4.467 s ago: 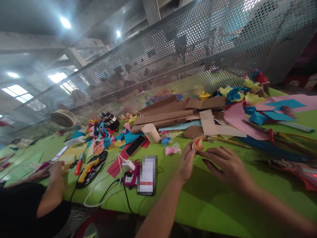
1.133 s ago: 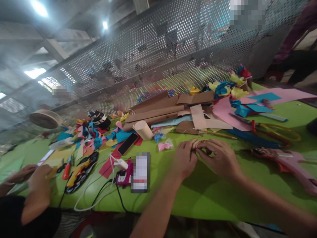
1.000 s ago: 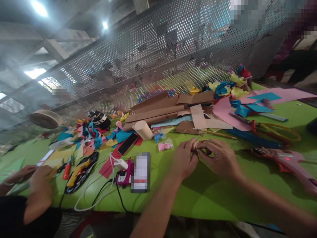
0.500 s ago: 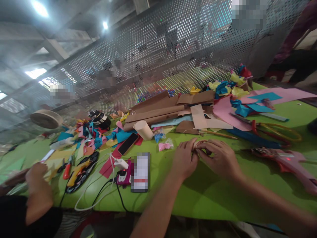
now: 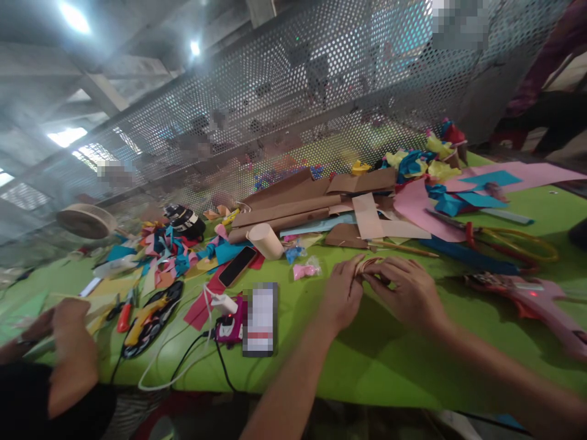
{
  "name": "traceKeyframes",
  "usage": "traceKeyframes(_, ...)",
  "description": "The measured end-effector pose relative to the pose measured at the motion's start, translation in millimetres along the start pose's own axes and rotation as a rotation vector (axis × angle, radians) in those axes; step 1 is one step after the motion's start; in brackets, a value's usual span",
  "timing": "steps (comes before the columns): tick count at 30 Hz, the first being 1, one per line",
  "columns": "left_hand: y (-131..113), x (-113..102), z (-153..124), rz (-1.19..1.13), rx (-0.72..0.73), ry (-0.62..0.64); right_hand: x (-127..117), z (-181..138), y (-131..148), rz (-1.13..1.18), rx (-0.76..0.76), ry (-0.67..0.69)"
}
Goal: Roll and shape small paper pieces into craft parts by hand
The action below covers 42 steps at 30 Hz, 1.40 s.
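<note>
Right of centre, left hand (image 5: pixel 340 297) and right hand (image 5: pixel 409 294) pinch a coiled paper-like strip (image 5: pixel 368 264) with closed fingertips; uneven pressure could crush or unwind it.

The green table (image 5: pixel 389 366) carried brown paper (image 5: pixel 293 211) along its far side. A pale roll (image 5: pixel 266 240) sat just before it, and a pink glue gun (image 5: pixel 534 296) rested at the right

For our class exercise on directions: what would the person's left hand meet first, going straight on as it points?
The left hand would first meet the curled paper it holds. Beyond that, probably the thin stick or brown paper, though depth is unclear.
</note>
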<state>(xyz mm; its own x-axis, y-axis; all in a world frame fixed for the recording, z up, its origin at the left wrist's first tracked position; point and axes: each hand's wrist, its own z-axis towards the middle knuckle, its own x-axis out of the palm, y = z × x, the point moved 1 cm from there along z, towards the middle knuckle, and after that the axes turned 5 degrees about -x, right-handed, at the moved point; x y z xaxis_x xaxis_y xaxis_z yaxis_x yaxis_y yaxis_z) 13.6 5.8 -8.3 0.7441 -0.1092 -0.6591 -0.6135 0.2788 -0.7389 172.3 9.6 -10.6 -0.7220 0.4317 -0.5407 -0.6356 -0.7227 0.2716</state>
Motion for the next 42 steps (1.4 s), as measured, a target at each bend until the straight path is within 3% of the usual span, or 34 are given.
traceKeyframes(15, -1.5, -4.5, 0.6, 0.009, -0.033, 0.055, 0.1, -1.7, -3.0, 0.001, 0.017, 0.025)
traceKeyframes(19, 0.2, -6.2, 2.2, -0.157, -0.031, -0.004, -3.1, 0.8, -0.4, 0.017, 0.016, -0.009)
traceKeyframes(26, 2.2, -9.7, 2.4, -0.517, -0.162, -0.075, -0.9, 1.2, 3.6, 0.076, -0.06, -0.028)
traceKeyframes(42, 3.9, -2.6, 1.2, -0.556, -0.132, -0.006, 1.7, -1.7, 5.5, -0.134, -0.189, 0.1)
